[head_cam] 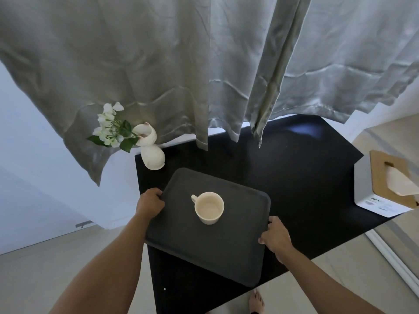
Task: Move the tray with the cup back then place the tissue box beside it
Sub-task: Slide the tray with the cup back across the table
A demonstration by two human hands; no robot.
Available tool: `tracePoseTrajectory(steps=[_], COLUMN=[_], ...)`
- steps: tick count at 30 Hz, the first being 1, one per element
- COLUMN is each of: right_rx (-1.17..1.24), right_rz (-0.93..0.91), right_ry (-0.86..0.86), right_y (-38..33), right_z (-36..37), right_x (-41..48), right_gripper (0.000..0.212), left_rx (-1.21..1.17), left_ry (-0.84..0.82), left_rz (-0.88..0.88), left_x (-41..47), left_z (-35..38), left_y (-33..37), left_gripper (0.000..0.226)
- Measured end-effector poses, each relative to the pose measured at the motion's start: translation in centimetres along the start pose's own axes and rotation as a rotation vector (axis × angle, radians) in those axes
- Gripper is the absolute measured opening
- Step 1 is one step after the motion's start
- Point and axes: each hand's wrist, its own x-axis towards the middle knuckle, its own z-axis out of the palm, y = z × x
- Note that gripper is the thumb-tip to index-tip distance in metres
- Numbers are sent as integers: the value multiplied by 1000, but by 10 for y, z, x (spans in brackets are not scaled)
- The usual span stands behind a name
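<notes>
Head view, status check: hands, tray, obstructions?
Left hand, right hand gripping dark grey tray; cream cup upright on it. White vase just beyond far-left corner.

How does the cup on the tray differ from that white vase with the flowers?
The cup is a short, straight mug with a handle; the vase is taller, curvy and twisted in shape. The cup looks empty, while the vase holds white flowers with green leaves. The cup stands on the dark tray, gripped by the left hand and the right hand; the vase stands directly on the black table at its back left corner. Both are pale cream.
</notes>
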Motion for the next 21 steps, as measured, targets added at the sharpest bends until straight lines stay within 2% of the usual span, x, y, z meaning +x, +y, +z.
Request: tracePoseTrajectory(steps=[6, 9, 17, 21], right_rx=[-117, -191, -371, -421], right_rz=[-68, -126, -270, -307], right_ry=[-66, -103, -216, -257], right_y=[-29, -45, -96, -119], right_z=[-38, -54, -86, -99], right_x=[14, 33, 104, 139], right_gripper=[71, 73, 66, 63], left_rx=[9, -13, -92, -133], left_ry=[-45, -34, 119, 193], left_rz=[0, -7, -158, -238], left_x=[-19, -26, -38, -34], left_z=[-2, 2, 23, 35], left_y=[7, 11, 38, 54], left_gripper=[45, 38, 30, 39])
